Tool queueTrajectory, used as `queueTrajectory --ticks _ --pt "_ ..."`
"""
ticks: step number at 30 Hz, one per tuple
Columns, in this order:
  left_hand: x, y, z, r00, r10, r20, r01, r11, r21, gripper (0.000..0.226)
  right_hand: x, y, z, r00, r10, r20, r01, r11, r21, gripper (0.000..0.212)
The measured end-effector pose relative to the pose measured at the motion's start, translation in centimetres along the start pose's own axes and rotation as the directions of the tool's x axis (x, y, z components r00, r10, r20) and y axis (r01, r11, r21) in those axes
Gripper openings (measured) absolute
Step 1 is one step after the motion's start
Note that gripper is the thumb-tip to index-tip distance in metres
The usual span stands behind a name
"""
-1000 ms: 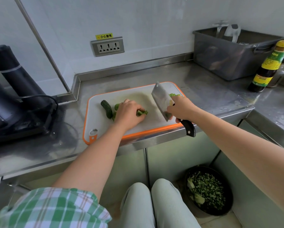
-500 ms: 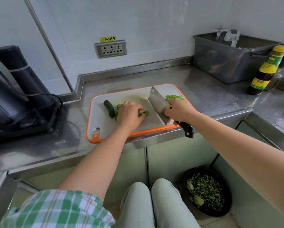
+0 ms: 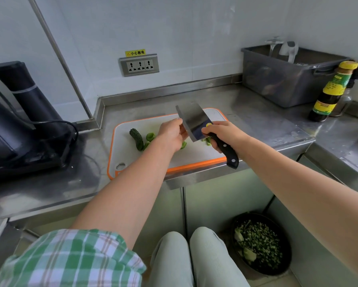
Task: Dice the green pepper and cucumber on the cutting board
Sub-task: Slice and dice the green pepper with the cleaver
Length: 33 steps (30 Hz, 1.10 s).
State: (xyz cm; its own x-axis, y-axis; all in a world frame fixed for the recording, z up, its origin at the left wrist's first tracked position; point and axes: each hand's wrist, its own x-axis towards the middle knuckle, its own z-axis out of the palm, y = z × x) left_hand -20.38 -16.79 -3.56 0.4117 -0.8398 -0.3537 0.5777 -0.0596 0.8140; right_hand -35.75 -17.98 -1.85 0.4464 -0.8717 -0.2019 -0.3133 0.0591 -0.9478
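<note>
Cleaver [image 3: 194, 123] hangs over the cutting board [image 3: 194, 155], my right hand [image 3: 223, 134] clamped round its handle. My left hand [image 3: 170, 134] touches the blade; pinching or not, I cannot tell. Cucumber [image 3: 136, 139] and green pepper pieces [image 3: 150, 136] lie on the board's left half.

Reaching forward with both bare arms, hands close together. Gripping the black handle of the knife [image 3: 194, 123] in the right hand [image 3: 225, 133], fingers curled round it, blade held up. Touching the flat of the blade with the left hand [image 3: 170, 135], fingers fairly straight.
</note>
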Motion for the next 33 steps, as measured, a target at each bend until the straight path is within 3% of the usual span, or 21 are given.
queueTrajectory --ticks 5,8,9,11,13,17,22,27,30,33 --pt "0.7 -0.1 -0.7 0.993 0.087 -0.085 -0.080 0.993 0.085 0.019 -0.1 -0.2 -0.2 0.999 -0.011 -0.036 0.011 1.000 -0.004 0.017" --pt "1.4 -0.3 -2.1 0.963 0.260 -0.072 -0.223 0.917 0.329 0.019 0.0 -0.1 -0.5 0.993 0.010 -0.119 0.002 0.996 0.094 0.016" --pt "1.8 -0.4 -2.6 0.939 0.344 -0.030 -0.284 0.818 0.500 0.020 0.0 0.0 -0.6 0.991 0.020 -0.132 -0.005 0.994 0.108 0.016" --pt "2.1 -0.5 -3.6 0.873 0.473 0.117 -0.372 0.492 0.787 0.017 0.0 0.3 -0.6 0.990 0.026 -0.135 -0.018 0.998 0.059 0.018" --pt "2.1 -0.6 -4.1 0.828 0.500 0.254 -0.408 0.227 0.885 0.018 0.2 0.7 -0.5 0.991 0.016 -0.129 -0.019 0.999 -0.027 0.019" --pt "2.7 -1.4 -4.6 0.824 0.359 0.437 -0.464 -0.013 0.886 0.027 1.1 1.4 0.0 0.992 -0.024 -0.120 0.008 0.991 -0.132 0.015" --pt "2.5 -1.5 -5.5 0.812 0.302 0.499 -0.484 -0.130 0.866 0.039 1.4 1.5 0.4 0.991 -0.055 -0.121 0.024 0.969 -0.244 0.015" --pt "1.5 -1.0 -7.0 0.788 0.347 0.509 -0.378 -0.382 0.844 0.046 1.0 1.4 0.9 0.992 -0.082 -0.092 0.041 0.924 -0.379 0.013" --pt "1.1 -1.6 -7.2 0.786 0.374 0.493 -0.352 -0.386 0.853 0.042 0.4 0.9 1.4 0.991 -0.122 -0.053 0.084 0.883 -0.462 0.019" --pt "1.2 -2.2 -6.9 0.765 0.430 0.479 -0.379 -0.300 0.875 0.032 0.0 0.3 1.7 0.987 -0.156 -0.030 0.115 0.831 -0.544 0.022"
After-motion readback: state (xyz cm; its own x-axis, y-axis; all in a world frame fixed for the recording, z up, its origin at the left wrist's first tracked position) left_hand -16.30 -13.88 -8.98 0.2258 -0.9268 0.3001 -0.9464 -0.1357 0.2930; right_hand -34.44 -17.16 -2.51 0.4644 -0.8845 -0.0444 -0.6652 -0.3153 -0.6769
